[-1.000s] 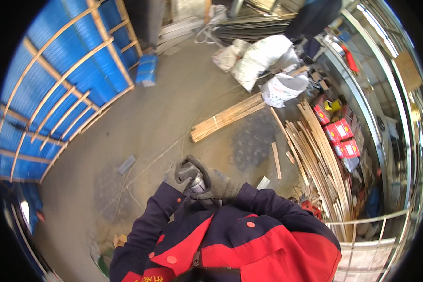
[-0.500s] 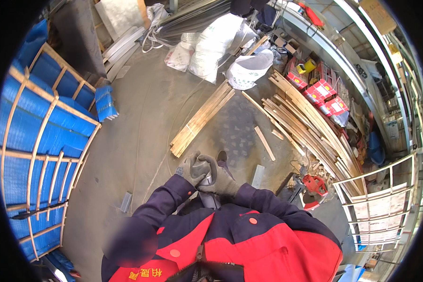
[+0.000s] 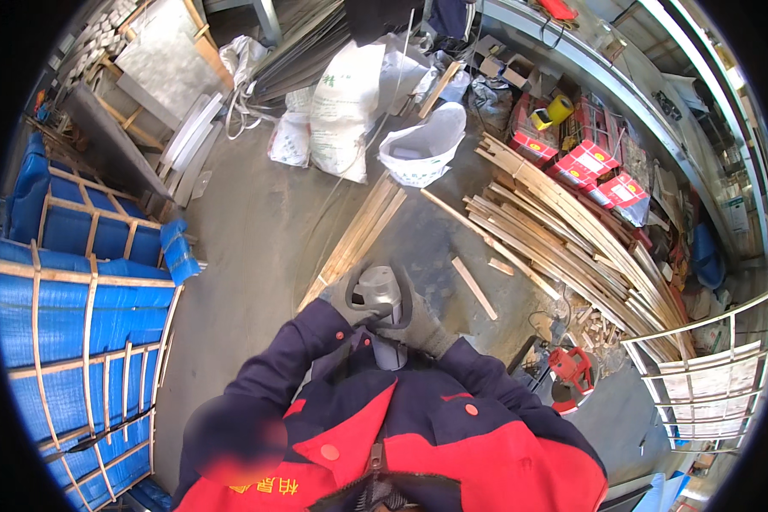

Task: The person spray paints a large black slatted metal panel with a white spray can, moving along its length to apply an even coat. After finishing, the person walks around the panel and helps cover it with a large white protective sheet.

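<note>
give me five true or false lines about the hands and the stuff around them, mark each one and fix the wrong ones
1. The left hand and right hand both wear gloves. True.
2. Between the hands is a grey cylindrical object. True.
3. The red power tool is on the person's left. False: it is on the floor to the person's right.
4. The blue-wrapped panels stand at the right edge of the view. False: they are at the left, with wooden slats across them.
5. Long wooden strips lie to the right of the hands. True.
</note>
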### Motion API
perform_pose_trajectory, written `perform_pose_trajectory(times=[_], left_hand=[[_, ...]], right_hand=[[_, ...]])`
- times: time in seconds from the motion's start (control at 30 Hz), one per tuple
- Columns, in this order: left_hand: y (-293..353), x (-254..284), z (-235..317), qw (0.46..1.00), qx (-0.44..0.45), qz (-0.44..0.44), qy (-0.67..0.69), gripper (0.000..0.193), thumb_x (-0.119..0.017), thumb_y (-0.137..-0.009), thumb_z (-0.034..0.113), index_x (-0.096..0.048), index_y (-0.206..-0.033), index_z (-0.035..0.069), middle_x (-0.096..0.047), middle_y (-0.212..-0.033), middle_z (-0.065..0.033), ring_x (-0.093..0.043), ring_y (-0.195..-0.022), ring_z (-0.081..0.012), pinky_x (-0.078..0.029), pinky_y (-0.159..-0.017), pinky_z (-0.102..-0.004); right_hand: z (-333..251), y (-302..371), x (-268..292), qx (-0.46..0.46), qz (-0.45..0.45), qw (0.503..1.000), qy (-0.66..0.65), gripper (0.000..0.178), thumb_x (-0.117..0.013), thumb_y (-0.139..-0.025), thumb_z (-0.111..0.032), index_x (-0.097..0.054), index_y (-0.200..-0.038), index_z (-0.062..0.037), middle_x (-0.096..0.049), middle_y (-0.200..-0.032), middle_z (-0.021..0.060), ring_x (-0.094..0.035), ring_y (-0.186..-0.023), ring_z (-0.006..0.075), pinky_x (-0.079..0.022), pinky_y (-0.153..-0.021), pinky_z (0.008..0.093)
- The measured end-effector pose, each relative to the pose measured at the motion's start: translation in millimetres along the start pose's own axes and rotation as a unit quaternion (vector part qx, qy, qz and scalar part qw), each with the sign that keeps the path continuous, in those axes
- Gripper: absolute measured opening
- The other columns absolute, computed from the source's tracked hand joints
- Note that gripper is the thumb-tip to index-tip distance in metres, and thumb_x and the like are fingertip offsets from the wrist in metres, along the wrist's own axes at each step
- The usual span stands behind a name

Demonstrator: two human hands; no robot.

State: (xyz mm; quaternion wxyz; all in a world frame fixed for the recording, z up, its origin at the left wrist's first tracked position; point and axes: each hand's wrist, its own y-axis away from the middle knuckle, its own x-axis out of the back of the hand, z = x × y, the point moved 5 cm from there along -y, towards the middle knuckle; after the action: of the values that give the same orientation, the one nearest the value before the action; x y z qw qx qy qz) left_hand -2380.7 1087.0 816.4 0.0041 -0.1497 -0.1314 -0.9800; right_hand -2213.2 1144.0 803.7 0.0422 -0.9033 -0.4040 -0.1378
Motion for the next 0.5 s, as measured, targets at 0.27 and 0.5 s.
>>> perform_pose_trajectory(times=[0.27, 0.5], left_hand=[[-193, 10, 39, 0.993, 0.029, -0.116, -0.011, 0.106, -0.094, -0.072, 0.037, -0.044, -0.156, -0.004, -0.057, -0.151, -0.0228, -0.062, -0.133, -0.0275, -0.051, -0.109, -0.0358], [-457, 34, -125, 0.979, 0.103, -0.009, 0.173, 0.082, -0.091, -0.081, 0.021, -0.051, -0.149, -0.002, -0.067, -0.134, -0.0170, -0.068, -0.119, -0.0239, -0.057, -0.099, -0.0347]], right_hand=[[46, -130, 106, 0.137, -0.039, 0.953, 0.266, 0.098, -0.083, -0.079, -0.021, -0.035, -0.163, -0.0061, -0.054, -0.150, 0.0206, -0.054, -0.137, 0.0402, -0.046, -0.112, 0.0503], [162, -343, 190, -0.001, 0.078, 0.959, 0.273, 0.108, -0.085, -0.077, -0.020, -0.025, -0.166, -0.0035, -0.044, -0.158, 0.0262, -0.044, -0.146, 0.0425, -0.036, -0.121, 0.0517]])
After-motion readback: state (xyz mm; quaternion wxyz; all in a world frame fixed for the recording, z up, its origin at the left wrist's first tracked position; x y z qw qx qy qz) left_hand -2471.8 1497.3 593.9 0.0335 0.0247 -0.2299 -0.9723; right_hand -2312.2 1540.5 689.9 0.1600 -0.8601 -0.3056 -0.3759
